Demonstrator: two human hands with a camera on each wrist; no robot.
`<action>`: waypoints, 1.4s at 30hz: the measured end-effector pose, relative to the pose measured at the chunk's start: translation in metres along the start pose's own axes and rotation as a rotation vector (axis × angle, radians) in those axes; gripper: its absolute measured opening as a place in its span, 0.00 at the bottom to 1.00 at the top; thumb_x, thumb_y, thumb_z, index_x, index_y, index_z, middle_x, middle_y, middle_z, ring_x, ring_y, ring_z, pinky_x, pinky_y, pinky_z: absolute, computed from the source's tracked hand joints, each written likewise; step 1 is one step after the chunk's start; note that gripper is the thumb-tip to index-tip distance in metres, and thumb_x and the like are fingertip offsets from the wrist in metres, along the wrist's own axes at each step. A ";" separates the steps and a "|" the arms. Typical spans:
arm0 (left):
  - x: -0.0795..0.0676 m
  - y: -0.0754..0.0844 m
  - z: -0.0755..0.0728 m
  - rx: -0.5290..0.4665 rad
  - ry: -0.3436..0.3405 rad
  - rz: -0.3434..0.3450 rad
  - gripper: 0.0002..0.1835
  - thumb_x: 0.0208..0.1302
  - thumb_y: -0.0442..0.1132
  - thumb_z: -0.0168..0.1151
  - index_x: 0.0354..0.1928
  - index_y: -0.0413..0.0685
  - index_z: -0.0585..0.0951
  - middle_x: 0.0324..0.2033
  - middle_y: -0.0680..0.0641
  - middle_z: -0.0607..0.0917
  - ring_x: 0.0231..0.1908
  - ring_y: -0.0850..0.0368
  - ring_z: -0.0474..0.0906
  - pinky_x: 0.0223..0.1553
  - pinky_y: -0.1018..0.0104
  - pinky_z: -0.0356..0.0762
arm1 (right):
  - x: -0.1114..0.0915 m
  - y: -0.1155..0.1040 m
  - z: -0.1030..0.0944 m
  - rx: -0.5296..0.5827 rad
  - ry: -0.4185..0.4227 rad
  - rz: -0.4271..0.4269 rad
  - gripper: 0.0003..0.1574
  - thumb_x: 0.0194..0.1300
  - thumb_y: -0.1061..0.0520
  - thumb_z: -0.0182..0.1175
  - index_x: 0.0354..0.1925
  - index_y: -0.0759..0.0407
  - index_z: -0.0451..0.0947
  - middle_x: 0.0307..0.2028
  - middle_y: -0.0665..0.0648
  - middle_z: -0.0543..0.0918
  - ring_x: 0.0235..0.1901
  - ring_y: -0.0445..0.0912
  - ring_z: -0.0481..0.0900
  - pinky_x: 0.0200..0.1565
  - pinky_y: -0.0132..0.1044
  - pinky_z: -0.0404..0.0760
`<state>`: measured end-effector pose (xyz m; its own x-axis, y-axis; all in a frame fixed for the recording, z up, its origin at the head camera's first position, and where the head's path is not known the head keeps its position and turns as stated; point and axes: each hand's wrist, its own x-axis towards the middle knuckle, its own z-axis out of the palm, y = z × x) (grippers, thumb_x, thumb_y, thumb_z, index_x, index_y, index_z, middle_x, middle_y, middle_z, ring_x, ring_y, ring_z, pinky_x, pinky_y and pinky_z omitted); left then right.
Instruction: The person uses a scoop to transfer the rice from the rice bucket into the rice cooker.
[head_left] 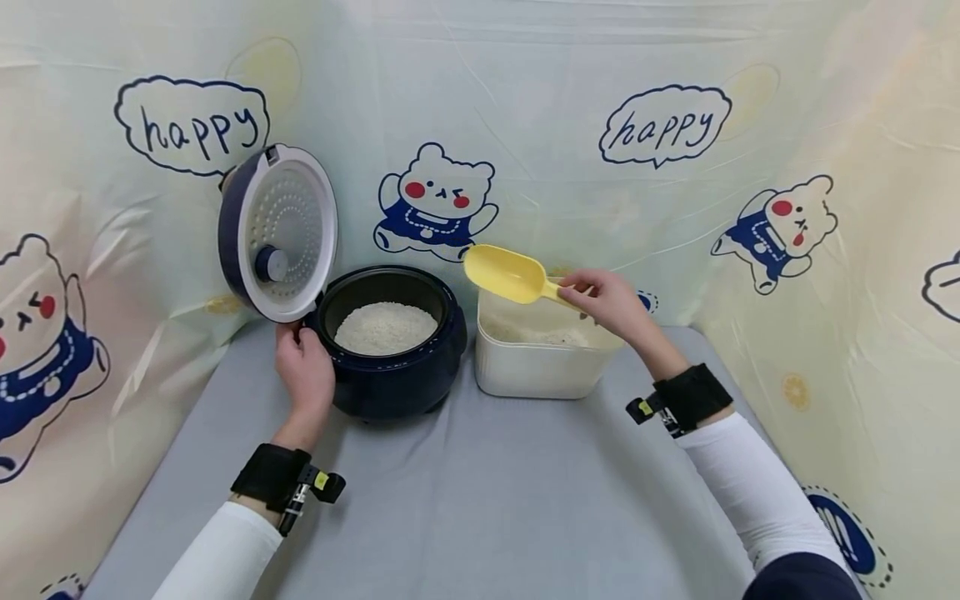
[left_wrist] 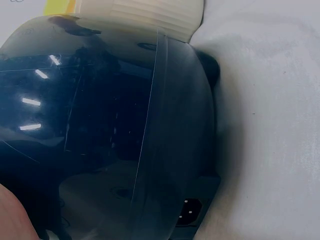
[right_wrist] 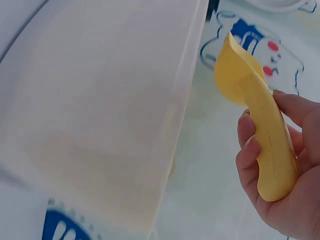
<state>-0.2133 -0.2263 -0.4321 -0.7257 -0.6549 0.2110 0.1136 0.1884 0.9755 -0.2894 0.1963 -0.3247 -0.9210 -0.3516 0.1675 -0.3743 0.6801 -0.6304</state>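
Evidently, the lid (head_left: 288,225) leans open to bare the cooker (head_left: 397,387), rice (head_left: 386,327) inside; just below it the left hand (head_left: 306,367) perhaps steadies it, though hidden fingers mean I cannot tell its grip. The scoop (head_left: 506,275), seemingly empty, hangs over the bin (head_left: 536,371), bowl cooker-ward, the right hand (head_left: 611,304) curled round its handle, likely for control.

The table's (head_left: 480,500) near edge gives passage. By its far edge, rice cooker (head_left: 397,387) and bin (head_left: 536,372) leave a narrow gap; the raised lid (head_left: 300,204) blocks the far-left corner.
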 end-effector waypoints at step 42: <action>0.001 -0.002 0.001 -0.005 0.022 0.016 0.22 0.81 0.38 0.40 0.67 0.37 0.74 0.64 0.43 0.78 0.62 0.57 0.69 0.67 0.61 0.65 | 0.004 0.003 0.018 -0.703 -0.191 0.315 0.09 0.72 0.61 0.59 0.33 0.65 0.76 0.24 0.57 0.71 0.25 0.49 0.71 0.24 0.37 0.68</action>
<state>-0.2150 -0.2263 -0.4342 -0.7090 -0.6675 0.2275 0.1280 0.1954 0.9723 -0.2927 0.1850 -0.3399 -0.9844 -0.1357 -0.1119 -0.1377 0.9904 0.0110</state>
